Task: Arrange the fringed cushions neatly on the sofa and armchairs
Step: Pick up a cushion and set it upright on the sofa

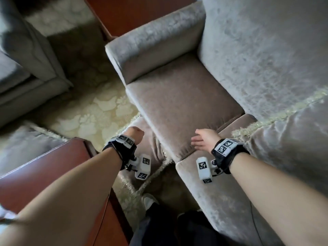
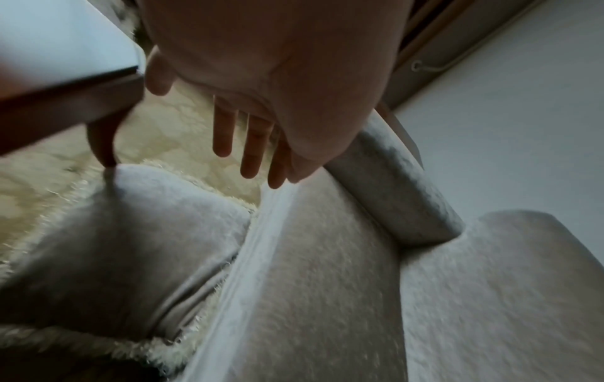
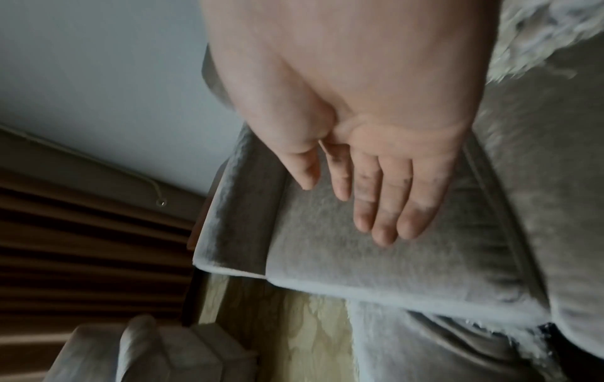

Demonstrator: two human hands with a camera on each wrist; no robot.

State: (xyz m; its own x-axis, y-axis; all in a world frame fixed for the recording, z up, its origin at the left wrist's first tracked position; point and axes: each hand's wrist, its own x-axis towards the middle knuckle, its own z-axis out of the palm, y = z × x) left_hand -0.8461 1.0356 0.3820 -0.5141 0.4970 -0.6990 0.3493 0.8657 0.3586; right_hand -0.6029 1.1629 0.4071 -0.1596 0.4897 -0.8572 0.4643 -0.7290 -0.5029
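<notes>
Both forearms fill the near field, wrists strapped with tagged trackers. Left hand (image 1: 134, 134): fingers straight and spread in the left wrist view, holding nothing, hovering above a fringed cushion (image 1: 142, 137) that lies on the carpet (image 1: 92, 114), leaning against the front of the sofa (image 1: 181, 96) beside a wooden table (image 1: 53, 167). Right hand (image 1: 204, 139): fingers extended, close together, over the front edge of the seat, empty; contact with the velvet cannot be told. A second fringed cushion (image 1: 287, 139) sits on the seat to the right. Judged step: reach for the fallen cushion, not yet gripped. Next move likely needs the left hand to drop and take a corner or edge, then lift it clear of the table leg onto the seat
</notes>
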